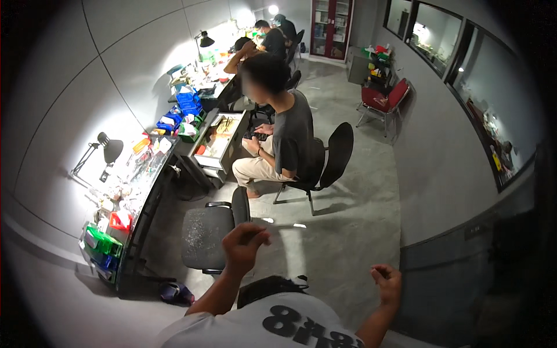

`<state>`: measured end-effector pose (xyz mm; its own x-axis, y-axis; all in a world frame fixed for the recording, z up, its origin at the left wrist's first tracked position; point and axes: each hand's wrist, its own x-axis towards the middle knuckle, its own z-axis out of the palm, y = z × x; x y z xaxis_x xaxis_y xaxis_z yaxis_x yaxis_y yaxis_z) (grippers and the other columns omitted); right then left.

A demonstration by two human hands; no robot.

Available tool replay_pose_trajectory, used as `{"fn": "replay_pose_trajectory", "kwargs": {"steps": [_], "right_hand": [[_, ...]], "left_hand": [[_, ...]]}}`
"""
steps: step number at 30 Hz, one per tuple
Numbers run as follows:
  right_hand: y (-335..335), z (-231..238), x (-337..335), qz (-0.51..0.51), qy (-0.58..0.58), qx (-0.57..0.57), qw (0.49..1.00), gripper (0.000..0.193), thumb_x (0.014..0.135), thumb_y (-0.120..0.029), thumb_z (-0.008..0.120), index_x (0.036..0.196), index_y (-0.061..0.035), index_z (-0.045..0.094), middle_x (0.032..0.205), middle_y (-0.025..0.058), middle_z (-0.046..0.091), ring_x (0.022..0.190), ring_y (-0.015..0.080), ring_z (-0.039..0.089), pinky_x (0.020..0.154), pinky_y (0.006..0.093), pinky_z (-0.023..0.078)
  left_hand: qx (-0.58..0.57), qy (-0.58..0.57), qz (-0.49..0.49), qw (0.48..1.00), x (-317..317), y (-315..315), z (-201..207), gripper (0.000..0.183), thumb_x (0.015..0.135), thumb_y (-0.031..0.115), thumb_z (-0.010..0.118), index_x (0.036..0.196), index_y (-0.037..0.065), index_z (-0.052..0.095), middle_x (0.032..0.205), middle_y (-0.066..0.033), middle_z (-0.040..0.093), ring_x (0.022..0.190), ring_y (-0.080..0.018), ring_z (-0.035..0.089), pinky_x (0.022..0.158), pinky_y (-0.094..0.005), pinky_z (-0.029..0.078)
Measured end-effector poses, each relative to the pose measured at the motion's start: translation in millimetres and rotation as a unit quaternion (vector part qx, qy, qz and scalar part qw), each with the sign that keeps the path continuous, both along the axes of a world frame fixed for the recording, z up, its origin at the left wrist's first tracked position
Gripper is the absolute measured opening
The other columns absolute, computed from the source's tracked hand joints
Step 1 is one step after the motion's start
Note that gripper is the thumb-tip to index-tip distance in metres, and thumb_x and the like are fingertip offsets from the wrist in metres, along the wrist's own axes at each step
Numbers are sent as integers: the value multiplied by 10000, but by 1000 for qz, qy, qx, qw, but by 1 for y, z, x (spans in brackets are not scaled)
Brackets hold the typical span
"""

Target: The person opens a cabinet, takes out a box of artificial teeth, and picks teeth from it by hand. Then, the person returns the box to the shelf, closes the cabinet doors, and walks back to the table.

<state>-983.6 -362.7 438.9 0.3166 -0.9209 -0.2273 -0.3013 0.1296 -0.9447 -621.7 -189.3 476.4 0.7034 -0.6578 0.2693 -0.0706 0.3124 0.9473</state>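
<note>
white shirt (232, 329) nearest, left hand (245, 247) and right hand (387, 284) raised over the floor (365, 191).
head view: both grips curl loosely, narrow and seemingly empty; no handling appears under way. the worn dark chair (204, 235) lies beyond and left of the left hand, apparently apart; gripping it would call for reaching down and spreading the fingers.

1. Near desk lamp (112, 149): white glare on wall (43, 124) and workbench (152, 175), small items washed out.
2. Farther desk lamp (206, 39): similar glare.
3. Floor (365, 174): dim grey, pale light streak, soft shadow beneath black chair (341, 153).
4. Left hand (246, 249), right hand (387, 285): dimly lit.
5. Lower right: deep shadow.
6. Rim: black vignette, wall seams bowed.
</note>
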Motion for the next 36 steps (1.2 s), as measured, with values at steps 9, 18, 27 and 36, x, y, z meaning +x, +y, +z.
{"fn": "replay_pose_trajectory", "kwargs": {"steps": [9, 18, 27, 36], "right_hand": [[-136, -49, -191, -215, 145, -20, 966, 216, 839, -175, 775, 950, -13, 685, 817, 18, 634, 691, 95, 522, 612, 259, 408], [-450, -51, -167, -208, -43, -51, 976, 193, 884, -163, 727, 1019, -43, 658, 875, 5, 632, 664, 74, 478, 588, 247, 375], [-685, -7, 30, 156, -189, 12, 970, 134, 904, -131, 726, 994, -42, 683, 879, 30, 675, 661, 85, 517, 588, 237, 396], [-866, -53, 134, 104, -175, 80, 976, 172, 895, -142, 739, 999, -23, 671, 873, 56, 680, 637, 97, 525, 564, 242, 402]], "left_hand": [[-153, -262, -167, 938, -70, -266, 62, 226, 767, -69, 780, 951, 19, 683, 894, -105, 706, 789, -201, 703, 685, -293, 568], [-13, -220, 16, 975, -91, -428, 10, 141, 826, -4, 756, 952, 11, 694, 840, -85, 682, 718, -157, 655, 663, -275, 516], [72, -72, 189, 977, -91, -530, -1, 74, 901, 31, 704, 951, -22, 687, 832, -70, 681, 695, -108, 641, 623, -240, 504], [98, -121, 227, 961, 20, -711, -5, 100, 925, 76, 694, 970, -11, 678, 818, -47, 654, 692, -68, 605, 596, -221, 476]]}}
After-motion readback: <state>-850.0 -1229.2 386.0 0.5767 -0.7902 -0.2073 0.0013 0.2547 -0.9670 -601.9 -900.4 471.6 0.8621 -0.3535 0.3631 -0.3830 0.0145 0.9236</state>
